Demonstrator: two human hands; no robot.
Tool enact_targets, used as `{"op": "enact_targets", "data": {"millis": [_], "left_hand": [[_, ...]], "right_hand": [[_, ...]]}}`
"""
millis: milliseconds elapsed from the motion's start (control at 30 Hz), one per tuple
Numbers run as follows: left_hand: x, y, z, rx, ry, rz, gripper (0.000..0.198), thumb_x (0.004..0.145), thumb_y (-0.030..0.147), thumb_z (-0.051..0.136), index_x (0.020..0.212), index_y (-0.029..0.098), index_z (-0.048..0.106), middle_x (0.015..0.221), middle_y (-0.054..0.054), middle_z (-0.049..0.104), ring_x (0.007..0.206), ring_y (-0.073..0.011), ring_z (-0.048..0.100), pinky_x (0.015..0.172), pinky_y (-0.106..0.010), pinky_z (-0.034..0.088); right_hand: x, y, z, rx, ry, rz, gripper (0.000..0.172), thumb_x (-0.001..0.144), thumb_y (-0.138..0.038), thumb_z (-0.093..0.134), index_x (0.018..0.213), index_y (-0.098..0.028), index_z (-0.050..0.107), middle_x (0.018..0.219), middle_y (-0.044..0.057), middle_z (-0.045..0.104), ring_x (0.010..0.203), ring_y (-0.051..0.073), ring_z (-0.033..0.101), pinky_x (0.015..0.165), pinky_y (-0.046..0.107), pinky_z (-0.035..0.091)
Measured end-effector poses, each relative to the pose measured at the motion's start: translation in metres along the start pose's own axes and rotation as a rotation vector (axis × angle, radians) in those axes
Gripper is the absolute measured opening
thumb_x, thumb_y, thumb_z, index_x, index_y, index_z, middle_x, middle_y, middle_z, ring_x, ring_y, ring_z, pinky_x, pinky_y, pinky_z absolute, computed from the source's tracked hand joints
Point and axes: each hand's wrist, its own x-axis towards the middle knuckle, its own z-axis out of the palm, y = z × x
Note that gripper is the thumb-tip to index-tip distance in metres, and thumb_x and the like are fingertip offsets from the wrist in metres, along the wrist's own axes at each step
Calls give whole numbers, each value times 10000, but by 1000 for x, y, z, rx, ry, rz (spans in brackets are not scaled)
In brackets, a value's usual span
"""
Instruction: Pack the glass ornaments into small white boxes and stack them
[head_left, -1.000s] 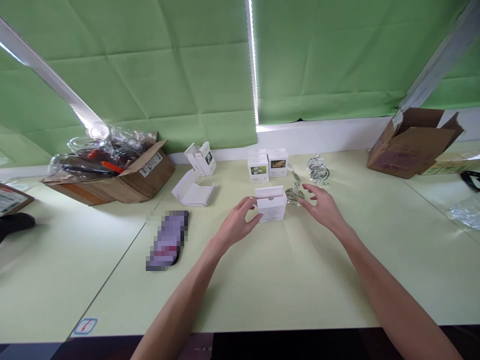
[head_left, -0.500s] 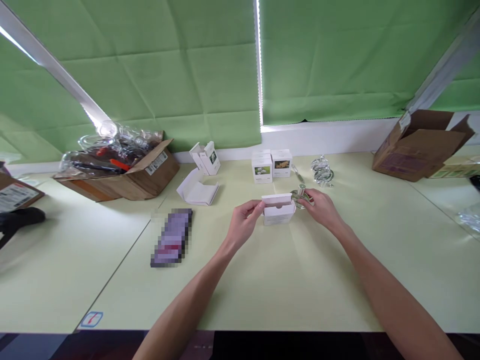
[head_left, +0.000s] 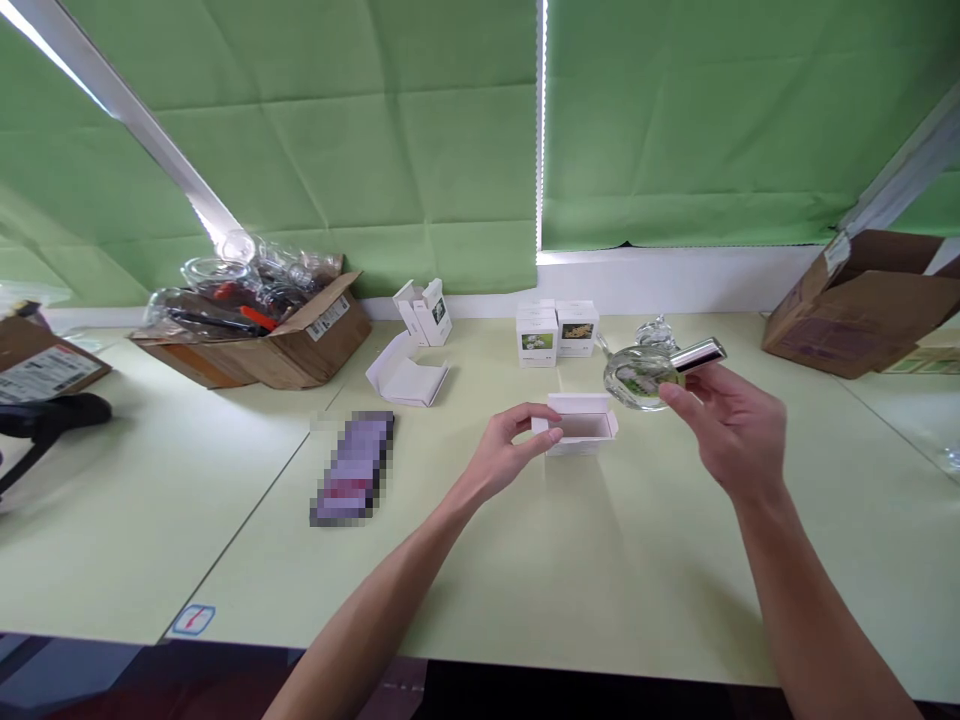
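Observation:
My right hand [head_left: 739, 425] holds up a round clear glass perfume bottle [head_left: 637, 380] with a shiny silver cap, tilted above the table. My fingers grip it near the cap, and a flower picture shows through the glass. An open white carton [head_left: 581, 427] stands on the table to the bottle's lower left, its lid flap raised and its inside showing. The thumb and fingers of my left hand [head_left: 510, 450] close on the carton's left edge and side flap.
White cartons with flower pictures [head_left: 537, 343] stand behind. An opened carton [head_left: 431, 315] and a folded white insert [head_left: 409, 380] lie further left, near a blurred phone [head_left: 352, 468]. Cardboard boxes [head_left: 300, 345] flank the table. More glass [head_left: 652, 330] sits behind the bottle.
My right hand has lifted the perfume bottle off the table, up and to the right, tilting it. My left hand stays at the carton, whose opening now shows more. The view has shifted slightly.

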Motion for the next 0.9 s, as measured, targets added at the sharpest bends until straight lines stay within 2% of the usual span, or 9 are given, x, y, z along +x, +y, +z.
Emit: {"op": "enact_targets", "data": {"millis": [100, 233, 333, 500, 800, 900], "left_hand": [[0, -1, -1, -6, -32, 15, 245, 834, 413, 717, 1024, 258, 716, 1176, -39, 712, 1121, -234, 633, 998, -379, 472], [1, -2, 0, -13, -55, 15, 298, 840, 391, 712, 1096, 241, 687, 1167, -49, 719, 1125, -240, 640, 1016, -400, 472], [2, -3, 0, 9, -51, 24, 317, 849, 393, 700, 1126, 241, 676, 1202, -50, 711, 1151, -240, 634, 1039, -403, 465], [3, -6, -1, 30, -36, 43, 323, 848, 395, 698, 1137, 250, 677, 1237, -56, 697, 1171, -245, 621, 1059, -409, 456], [4, -5, 1, 13, -18, 58, 323, 848, 350, 683, 1142, 218, 656, 1227, -61, 685, 1153, -233, 620, 1027, -375, 463], [4, -7, 3, -18, -16, 86, 294, 861, 315, 665, 1133, 206, 635, 1198, -65, 684, 1128, -218, 627, 1009, -362, 472]], "right_hand": [[-6, -9, 15, 87, -96, -17, 170, 878, -324, 694, 1016, -229, 720, 972, 35, 756, 904, 229, 706, 846, 388, 582], [-12, -11, 31, -64, -258, -89, 103, 900, -294, 662, 955, -223, 713, 1017, 48, 763, 917, 236, 709, 797, 362, 576], [-13, -7, 30, -129, -346, -126, 148, 920, -287, 634, 1039, -231, 702, 1089, 55, 756, 976, 245, 705, 825, 372, 566], [-9, 1, 22, -193, -402, -152, 207, 936, -282, 611, 1123, -237, 688, 1145, 63, 740, 1068, 252, 681, 891, 391, 545], [-7, 4, 25, -221, -450, -145, 104, 937, -297, 606, 999, -230, 655, 984, 56, 725, 939, 245, 661, 869, 416, 514], [-8, 7, 30, -238, -465, -194, 105, 936, -284, 604, 1023, -241, 644, 992, 53, 720, 976, 255, 647, 932, 451, 485]]}}
